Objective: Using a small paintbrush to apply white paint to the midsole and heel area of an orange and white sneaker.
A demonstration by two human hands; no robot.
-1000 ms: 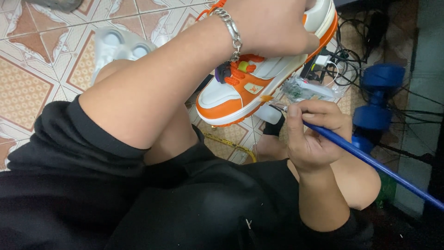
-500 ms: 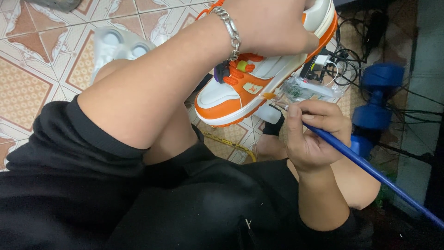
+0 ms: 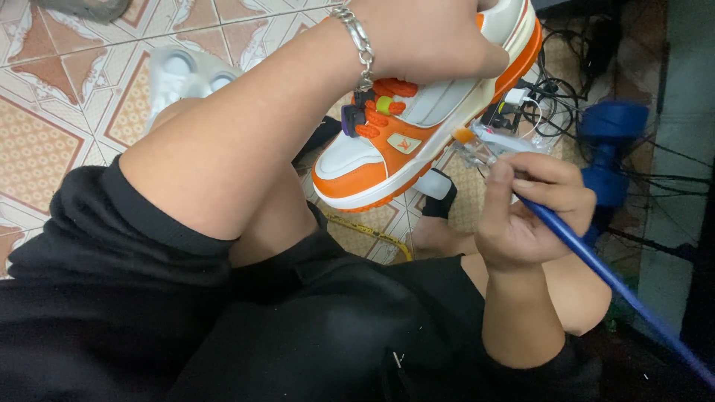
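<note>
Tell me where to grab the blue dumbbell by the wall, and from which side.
Grip the blue dumbbell at the narrow bar between its two heads, coming from above. The heads are too fat to wrap. Cables lie to its left, and the right hand overlaps its lower head.

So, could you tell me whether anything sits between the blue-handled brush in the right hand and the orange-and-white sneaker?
Nothing visible does. The right hand holds the blue-handled brush with its tip just beside the orange-and-white sneaker, which the left hand grips from above.
</note>
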